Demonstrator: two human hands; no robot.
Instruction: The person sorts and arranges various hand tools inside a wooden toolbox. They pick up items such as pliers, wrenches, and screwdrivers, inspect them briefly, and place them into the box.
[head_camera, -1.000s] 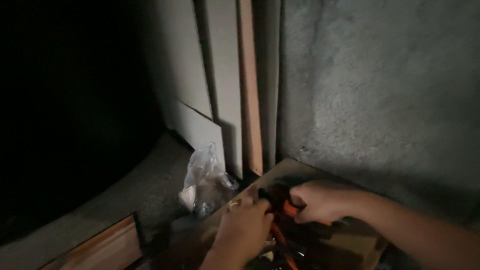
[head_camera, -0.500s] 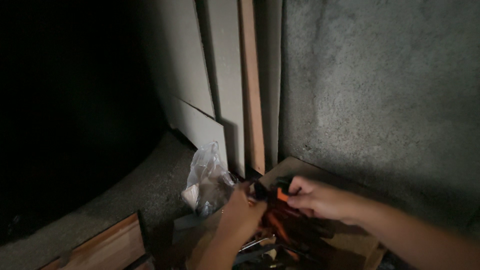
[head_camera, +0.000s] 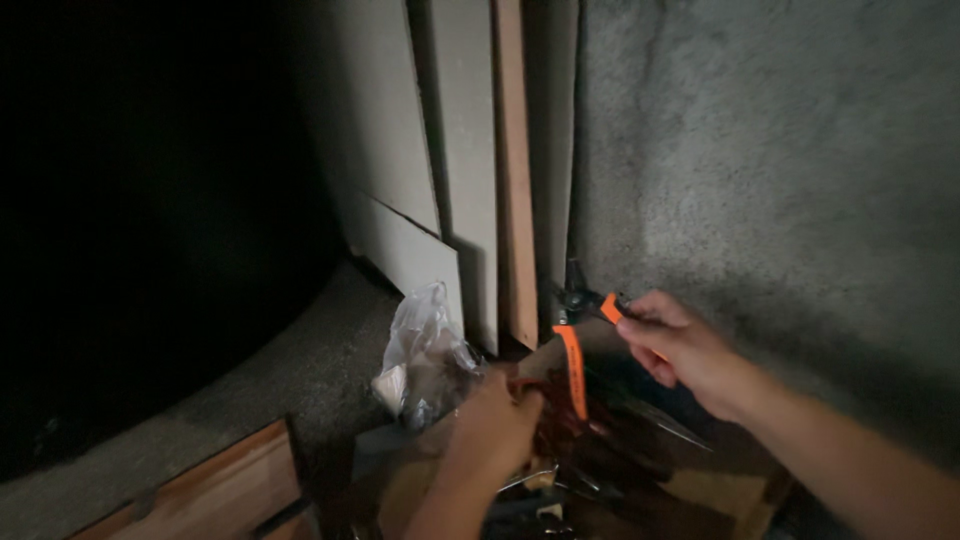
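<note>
Left hand (head_camera: 497, 425) low in frame, fingers curled down into a dark pile of tools (head_camera: 560, 470) in an open cardboard box (head_camera: 720, 490); whether they grip anything, cannot tell, too dark. Right hand (head_camera: 680, 350) raised above the box, fingers pinched on one orange handle of the pliers (head_camera: 573, 335). Pliers: black head with short dark jaws pointing up, two orange-sleeved handles spread apart, the free one hanging down toward the box.

Versus 0.5 s ago: the pliers were down in the box between both hands; now lifted clear, in front of the wall. Right hand has gone up and right; left hand stays in the box.

Crumpled clear plastic bag (head_camera: 425, 350) just left of the box on the floor, something pale inside. Behind it, pale boards (head_camera: 465, 180) and a wooden plank (head_camera: 515, 180) lean upright against the rough grey wall (head_camera: 770, 170).
</note>
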